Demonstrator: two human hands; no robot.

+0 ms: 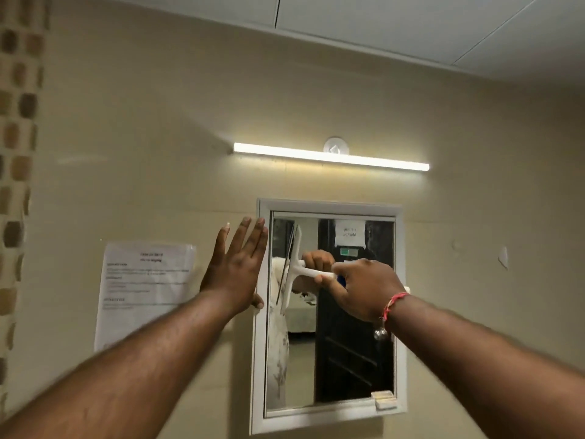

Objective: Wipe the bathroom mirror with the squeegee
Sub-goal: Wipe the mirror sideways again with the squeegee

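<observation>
Squeegee (296, 267) blade stands upright against the mirror (348, 327), right hand (364, 288) clenched around its handle; left hand (235, 267) spread flat by the frame (258, 359).

- left hand (235, 269) is flat and open, fingers up and spread a bit, arm stretched straight out
- right hand (364, 288) is curled tight in a fist-like grip, arm reaching forward, red thread band on the wrist
</observation>
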